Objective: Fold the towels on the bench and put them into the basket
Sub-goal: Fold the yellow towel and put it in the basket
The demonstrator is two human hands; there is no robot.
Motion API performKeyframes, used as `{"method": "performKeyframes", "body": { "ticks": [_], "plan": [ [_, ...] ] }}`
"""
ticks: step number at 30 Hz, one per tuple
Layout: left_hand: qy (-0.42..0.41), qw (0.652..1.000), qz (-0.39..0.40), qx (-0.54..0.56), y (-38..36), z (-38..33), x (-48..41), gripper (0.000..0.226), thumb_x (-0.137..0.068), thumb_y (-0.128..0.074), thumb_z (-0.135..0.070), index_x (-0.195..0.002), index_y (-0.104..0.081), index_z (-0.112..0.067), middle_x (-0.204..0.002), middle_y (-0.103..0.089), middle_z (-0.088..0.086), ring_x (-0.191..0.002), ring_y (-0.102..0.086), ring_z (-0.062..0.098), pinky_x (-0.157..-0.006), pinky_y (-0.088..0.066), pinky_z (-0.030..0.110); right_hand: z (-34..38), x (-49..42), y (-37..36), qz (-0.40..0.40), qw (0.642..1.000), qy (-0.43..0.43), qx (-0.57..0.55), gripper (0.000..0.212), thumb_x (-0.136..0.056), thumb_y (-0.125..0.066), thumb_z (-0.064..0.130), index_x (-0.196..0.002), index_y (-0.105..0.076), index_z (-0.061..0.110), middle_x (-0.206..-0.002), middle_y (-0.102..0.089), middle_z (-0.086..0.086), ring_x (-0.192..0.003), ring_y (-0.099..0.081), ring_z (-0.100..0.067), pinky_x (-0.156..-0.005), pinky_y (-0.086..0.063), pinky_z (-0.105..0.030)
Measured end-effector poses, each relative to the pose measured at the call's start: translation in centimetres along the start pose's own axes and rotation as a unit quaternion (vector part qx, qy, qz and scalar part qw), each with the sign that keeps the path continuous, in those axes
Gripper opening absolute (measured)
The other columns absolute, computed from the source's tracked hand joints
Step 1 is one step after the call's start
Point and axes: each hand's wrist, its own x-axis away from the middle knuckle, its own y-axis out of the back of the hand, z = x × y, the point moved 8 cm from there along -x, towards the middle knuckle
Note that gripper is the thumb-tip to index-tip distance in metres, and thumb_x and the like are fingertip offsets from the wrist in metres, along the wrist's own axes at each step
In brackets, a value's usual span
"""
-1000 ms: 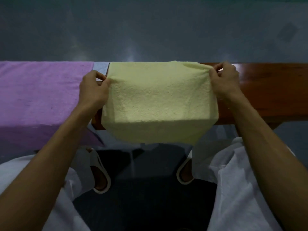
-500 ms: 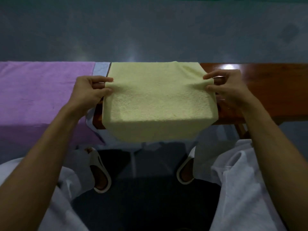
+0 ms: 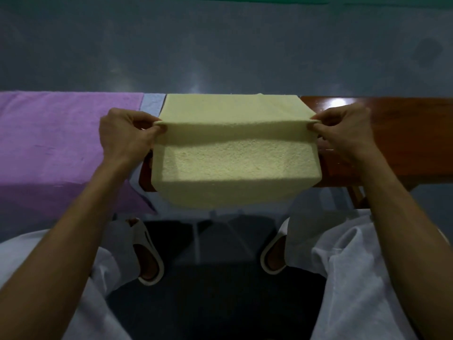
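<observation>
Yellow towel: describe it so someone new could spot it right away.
Start at the brown wooden bench running across the view. Mid-bench, the yellow towel hangs over the near edge, the left hand and right hand each pinching one end of its fold. The purple towel and pale blue strip to its left lie flat, unheld.

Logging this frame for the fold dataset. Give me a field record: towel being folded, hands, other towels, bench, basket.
yellow towel: on the bench, near part hanging over its front edge, a fold raised across the middle
left hand: pinches the fold's left end
right hand: pinches the fold's right end
purple towel: spread on the bench, left of the yellow towel
light blue towel: strip showing between purple and yellow
bench: glossy reddish wood
basket: not in view
</observation>
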Motion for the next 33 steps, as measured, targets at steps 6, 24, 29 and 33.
{"method": "performKeyframes", "body": {
  "ticks": [6, 24, 29, 33],
  "plan": [
    [0.017, 0.999, -0.025, -0.011, 0.5, 0.0, 0.0, 0.022, -0.080, -0.081, -0.049, -0.092, -0.081, -0.031, -0.073, -0.072, -0.007, -0.068, -0.065, 0.015, -0.068, -0.052, 0.033, 0.7, 0.1, 0.8, -0.042, 0.999, 0.009, 0.014, 0.024, -0.087, -0.081, 0.027, -0.108, -0.080, 0.018, -0.093, -0.076, 0.001, -0.075, -0.065, 0.003, -0.072, -0.056, -0.021],
    [0.123, 0.867, 0.157, 0.458, -2.7, -7.3, -6.6, 0.019, -0.108, -0.046, -0.010, -0.095, -0.052, -0.021, -0.097, -0.079, 0.003, -0.100, -0.076, 0.022, -0.089, -0.060, 0.034, 6.9, -7.9, 2.0, 0.017, 0.846, -0.055, -0.530, 0.012, -0.102, -0.046, 0.000, -0.094, -0.049, 0.008, -0.098, -0.071, -0.024, -0.095, -0.072, -0.041, -0.080, -0.061, -0.048],
    [-0.041, 0.838, 0.164, 0.519, 1.1, -12.9, -9.0, 0.012, -0.110, -0.042, -0.018, -0.116, -0.052, -0.020, -0.127, -0.072, 0.005, -0.129, -0.063, 0.029, -0.101, -0.054, 0.042, 9.6, -10.2, 9.0, -0.047, 0.852, 0.124, -0.507, 0.035, -0.084, -0.079, 0.035, -0.112, -0.074, 0.014, -0.129, -0.068, -0.024, -0.119, -0.067, -0.026, -0.100, -0.053, -0.042],
    [-0.034, 0.878, 0.147, 0.454, 1.0, -11.0, -6.8, 0.010, -0.107, -0.052, -0.020, -0.105, -0.061, -0.025, -0.127, -0.071, 0.010, -0.122, -0.067, 0.030, -0.099, -0.056, 0.044, 9.1, -8.0, 7.5, -0.039, 0.875, 0.055, -0.479, 0.018, -0.094, -0.056, 0.012, -0.110, -0.050, 0.007, -0.118, -0.068, -0.026, -0.114, -0.069, -0.036, -0.093, -0.057, -0.047]
  ]
}}
